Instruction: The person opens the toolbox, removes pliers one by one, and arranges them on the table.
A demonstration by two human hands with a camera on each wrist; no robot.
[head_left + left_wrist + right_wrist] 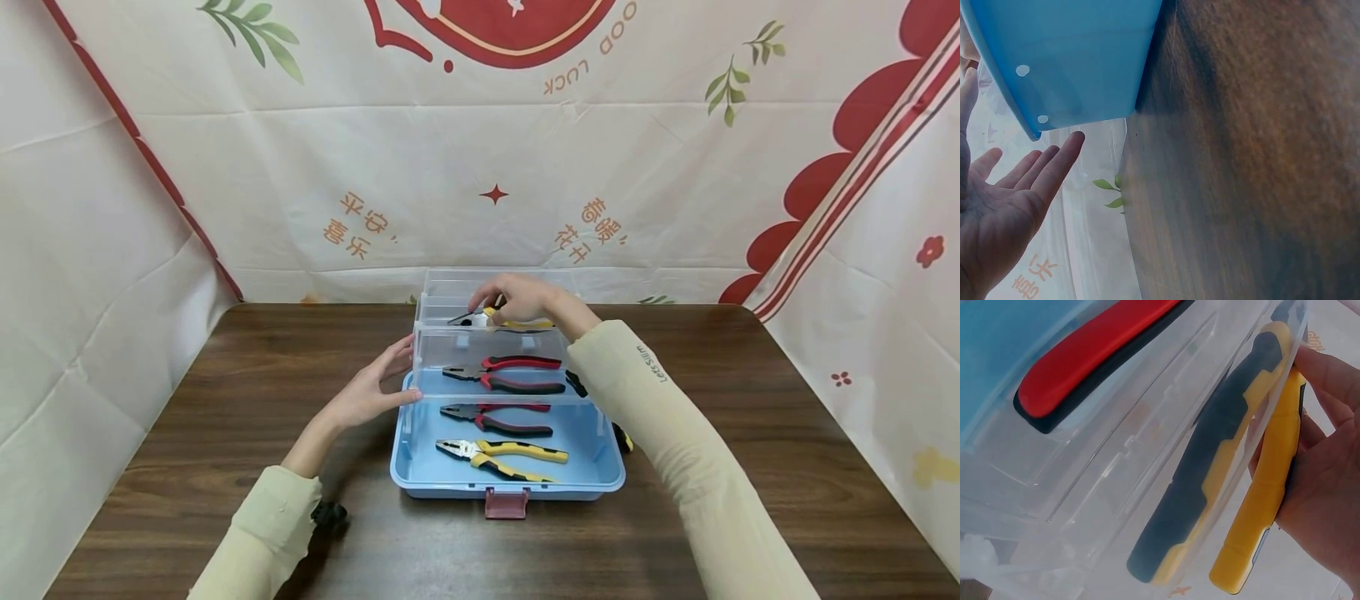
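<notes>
A toolbox with a blue base [420, 483] and stepped clear trays [431, 354] stands unfolded on the table. My right hand [521, 298] pinches yellow-and-black pliers [1260, 481] near their joint, at the uppermost tray. My left hand [367, 392] is at the trays' left side, fingers spread and thumb by the lower tray's front corner; the left wrist view shows its open palm. Red-and-black pliers [525, 387] lie in the lower tray. Down in the base are another red-handled pair of pliers [517, 429] and a yellow-handled pair of pliers [525, 450].
A pink latch [506, 504] hangs at the toolbox front. Black-and-yellow item [623, 438] shows at its right side, partly hidden by my sleeve. The wooden table [795, 467] backs onto a printed white cloth [450, 167].
</notes>
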